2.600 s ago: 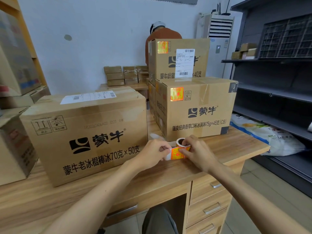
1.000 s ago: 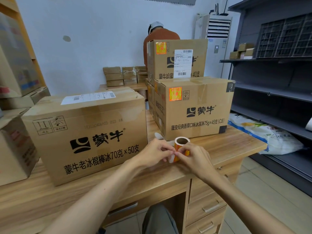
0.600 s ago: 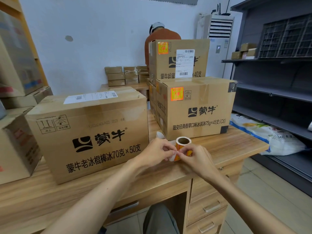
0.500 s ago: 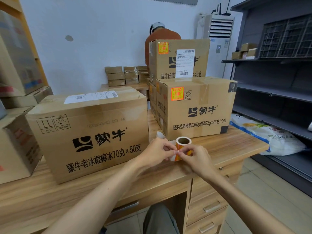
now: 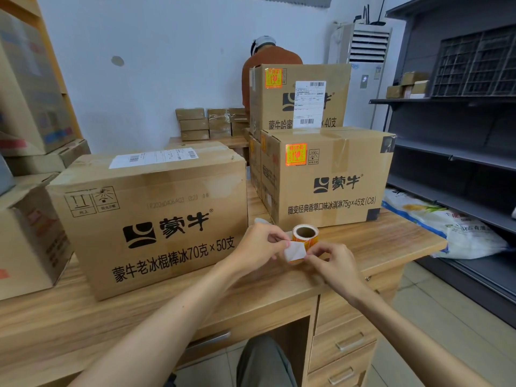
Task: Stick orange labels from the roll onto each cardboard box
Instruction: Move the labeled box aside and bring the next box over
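The roll of orange labels (image 5: 305, 235) stands on the wooden desk (image 5: 385, 241) in front of the right box. My left hand (image 5: 259, 244) pinches the white backing strip (image 5: 294, 250) that hangs off the roll. My right hand (image 5: 333, 263) pinches the strip's lower right corner, where an orange label edge shows. The big left box (image 5: 150, 216) bears no orange label on its front. An orange label (image 5: 296, 154) is stuck on the right box (image 5: 332, 177), and another orange label (image 5: 273, 78) on the box stacked behind it (image 5: 300, 96).
More cardboard boxes (image 5: 25, 219) crowd the desk's left end. A person in an orange top (image 5: 268, 57) stands behind the stacked boxes. Dark metal shelves (image 5: 460, 152) run along the right, with a white sack (image 5: 452, 227) below. Small parcels (image 5: 206, 122) are piled on a far table.
The strip's white backing now faces up between my fingers, where orange showed earlier. Both hands have stayed at the roll with only small finger movements.
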